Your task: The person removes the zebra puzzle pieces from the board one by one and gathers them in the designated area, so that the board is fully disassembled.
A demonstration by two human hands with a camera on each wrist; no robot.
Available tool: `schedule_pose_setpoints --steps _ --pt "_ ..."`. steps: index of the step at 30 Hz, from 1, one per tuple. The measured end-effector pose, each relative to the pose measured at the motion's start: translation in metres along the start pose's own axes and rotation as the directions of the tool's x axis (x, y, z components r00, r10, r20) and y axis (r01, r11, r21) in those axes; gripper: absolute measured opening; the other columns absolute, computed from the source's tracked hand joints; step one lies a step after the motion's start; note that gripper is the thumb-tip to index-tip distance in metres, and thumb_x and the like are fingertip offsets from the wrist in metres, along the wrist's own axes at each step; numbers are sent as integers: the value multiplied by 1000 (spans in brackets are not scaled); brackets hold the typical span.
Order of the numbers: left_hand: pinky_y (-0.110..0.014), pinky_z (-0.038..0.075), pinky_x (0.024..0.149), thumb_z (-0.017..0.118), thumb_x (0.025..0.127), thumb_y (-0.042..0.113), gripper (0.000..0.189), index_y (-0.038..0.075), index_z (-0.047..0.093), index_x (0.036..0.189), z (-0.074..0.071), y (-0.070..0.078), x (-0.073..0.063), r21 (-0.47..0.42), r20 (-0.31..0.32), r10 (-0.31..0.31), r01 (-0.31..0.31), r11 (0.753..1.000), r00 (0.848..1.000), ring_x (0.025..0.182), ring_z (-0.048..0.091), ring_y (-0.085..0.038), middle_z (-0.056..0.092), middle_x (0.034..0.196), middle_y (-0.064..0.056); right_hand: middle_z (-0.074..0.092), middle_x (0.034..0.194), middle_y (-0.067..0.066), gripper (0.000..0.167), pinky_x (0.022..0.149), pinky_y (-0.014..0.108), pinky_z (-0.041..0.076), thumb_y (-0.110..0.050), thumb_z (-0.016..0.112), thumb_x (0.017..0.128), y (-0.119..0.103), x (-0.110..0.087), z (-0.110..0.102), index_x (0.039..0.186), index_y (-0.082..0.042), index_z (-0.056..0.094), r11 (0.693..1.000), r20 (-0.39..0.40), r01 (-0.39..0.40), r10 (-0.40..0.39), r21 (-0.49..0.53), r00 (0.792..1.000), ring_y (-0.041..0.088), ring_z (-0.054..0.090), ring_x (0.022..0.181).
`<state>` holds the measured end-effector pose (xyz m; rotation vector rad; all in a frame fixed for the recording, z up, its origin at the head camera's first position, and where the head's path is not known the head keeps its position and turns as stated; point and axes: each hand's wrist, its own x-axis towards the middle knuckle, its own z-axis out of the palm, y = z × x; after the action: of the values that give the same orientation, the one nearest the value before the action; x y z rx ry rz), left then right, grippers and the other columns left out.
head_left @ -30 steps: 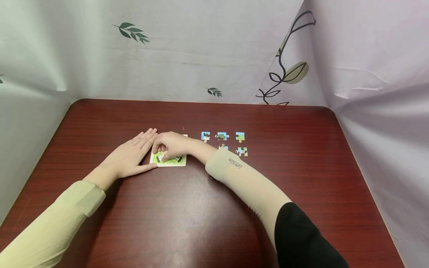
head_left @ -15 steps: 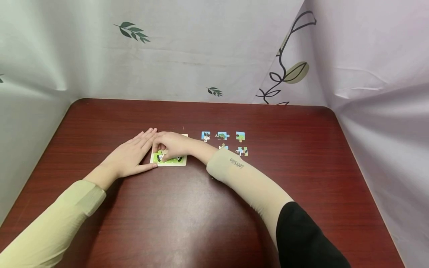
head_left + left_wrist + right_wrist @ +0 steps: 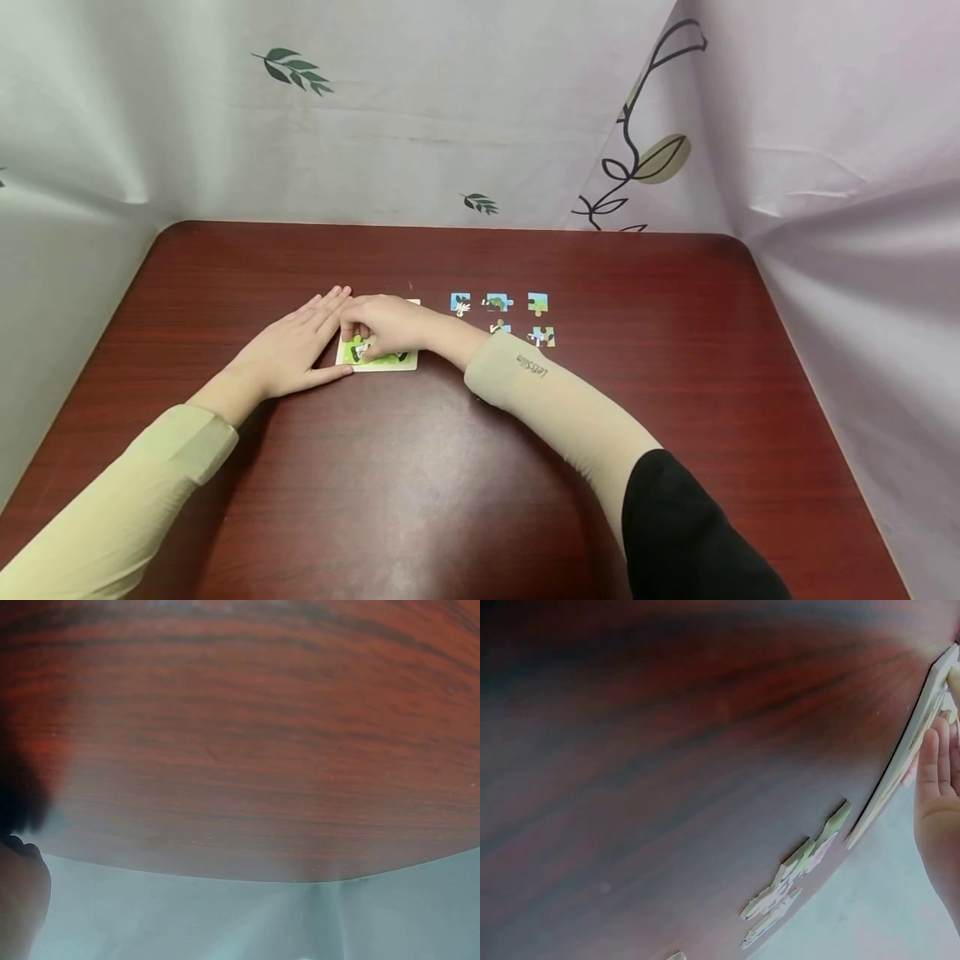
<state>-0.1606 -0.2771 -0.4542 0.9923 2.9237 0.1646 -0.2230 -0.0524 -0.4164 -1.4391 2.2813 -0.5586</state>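
Note:
A small jigsaw board (image 3: 385, 370) with a pale rim and a green picture lies left of centre on the table. My left hand (image 3: 288, 354) rests flat at its left side, fingers straight and thumb at the lower-left corner. My right hand (image 3: 386, 322) arches over the board from the right. Its thumb and bent fingers pinch a green puzzle piece (image 3: 357, 341) at the board's left part. Much of the picture is hidden beneath this hand. In the right wrist view, the fingers (image 3: 928, 761) are at the tilted-looking board (image 3: 896, 769).
Several loose puzzle pieces (image 3: 537, 303) lie in two rows right of the board, one partly behind the right forearm. The reddish-brown table (image 3: 420, 500) meets a pale curtain (image 3: 390, 133) with leaf prints at the back and sides.
Both hands hold almost the same places. The right forearm has shifted very slightly to the right, and the loose pieces lie as before.

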Motion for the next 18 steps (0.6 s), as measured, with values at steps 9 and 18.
schedule_pose_setpoints --steps 9,18 --pt "-44 16 138 67 98 56 100 -5 26 166 -1 0 0 -6 1 0 0 1000 1000 165 20 -38 20 177 -22 67 116 -1 25 94 20 51 -16 81 93 2 1 3 115 -15 71 1000 -23 2 -2 -19 1000 8 64 102" --pt "-48 19 137 69 97 55 100 -5 27 165 0 0 0 4 -18 5 -5 1000 1000 165 22 -39 22 176 -23 74 112 3 13 86 10 51 -9 72 99 0 -5 -3 111 -11 77 993 -84 6 4 118 996 10 71 96"
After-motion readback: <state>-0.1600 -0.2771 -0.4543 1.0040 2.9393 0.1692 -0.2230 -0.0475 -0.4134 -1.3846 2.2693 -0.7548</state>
